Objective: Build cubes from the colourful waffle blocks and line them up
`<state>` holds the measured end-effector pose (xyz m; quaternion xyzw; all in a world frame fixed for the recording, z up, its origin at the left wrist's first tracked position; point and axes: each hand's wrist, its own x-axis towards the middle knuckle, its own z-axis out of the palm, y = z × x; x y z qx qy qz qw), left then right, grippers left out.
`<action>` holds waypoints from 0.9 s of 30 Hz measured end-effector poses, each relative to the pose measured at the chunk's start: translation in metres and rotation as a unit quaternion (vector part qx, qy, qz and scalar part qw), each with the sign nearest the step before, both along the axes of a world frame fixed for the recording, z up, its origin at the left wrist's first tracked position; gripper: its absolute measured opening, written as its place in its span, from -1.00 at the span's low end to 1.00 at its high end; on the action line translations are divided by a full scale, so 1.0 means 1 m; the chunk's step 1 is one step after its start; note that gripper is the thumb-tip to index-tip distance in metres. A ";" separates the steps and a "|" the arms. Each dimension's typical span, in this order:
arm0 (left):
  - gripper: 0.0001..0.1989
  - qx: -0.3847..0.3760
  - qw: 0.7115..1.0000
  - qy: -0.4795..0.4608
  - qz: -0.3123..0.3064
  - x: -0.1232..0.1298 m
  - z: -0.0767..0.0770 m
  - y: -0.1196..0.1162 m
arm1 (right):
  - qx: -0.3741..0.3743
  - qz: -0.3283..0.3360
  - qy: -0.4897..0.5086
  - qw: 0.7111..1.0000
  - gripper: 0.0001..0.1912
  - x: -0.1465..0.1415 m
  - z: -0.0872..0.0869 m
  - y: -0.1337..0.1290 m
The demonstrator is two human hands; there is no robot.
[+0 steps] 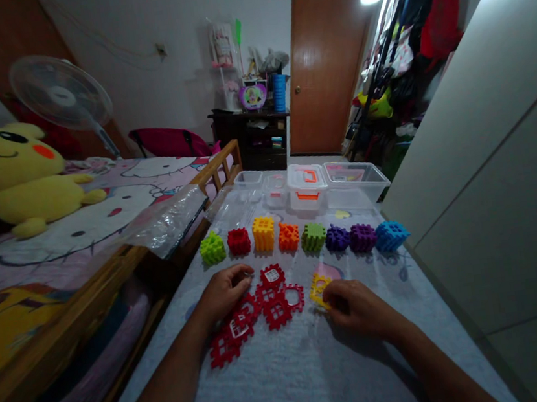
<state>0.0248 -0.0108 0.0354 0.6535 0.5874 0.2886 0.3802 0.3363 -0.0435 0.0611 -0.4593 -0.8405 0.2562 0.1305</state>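
Note:
Between my thumb and fingers, my right hand (354, 306) holds a yellow toothed piece (318, 288) just above the cloth. My left hand (228, 291) rests with bent fingers beside a loose spread of red toothed pieces (277, 312); nothing shows in it. Behind both hands stands a row of coloured stacks: lime (212, 249), red (239, 242), yellow-orange (263, 235), orange (288, 237), green (313, 238), dark blue (338, 238), purple (363, 237) and light blue (392, 235).
Clear plastic boxes (357, 180) and a lidded box with orange clips (306, 186) stand at the far end of the cloth-covered table (272, 389). A wooden bed rail (135, 269) runs along the left, and a white cabinet (501, 185) on the right.

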 end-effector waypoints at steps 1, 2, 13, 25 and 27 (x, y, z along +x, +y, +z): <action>-0.64 0.001 1.000 0.000 0.000 0.000 0.000 0.000 | -0.016 -0.001 0.008 1.000 -0.86 0.000 0.001 0.001; -0.64 0.002 1.000 0.001 0.001 0.000 0.000 0.000 | -0.032 -0.002 0.017 0.999 -0.83 0.001 0.001 0.001; -0.66 0.016 1.000 0.012 -0.006 -0.003 -0.006 0.002 | 0.122 -0.104 0.015 0.987 -0.75 0.005 -0.023 0.017; -0.64 0.004 1.000 0.014 -0.005 -0.002 -0.007 0.002 | 0.081 -0.073 0.015 0.994 -0.80 0.011 -0.028 0.027; -0.65 0.006 1.000 0.014 -0.006 -0.003 -0.008 0.003 | 0.062 -0.077 0.045 0.994 -0.74 0.014 -0.026 0.026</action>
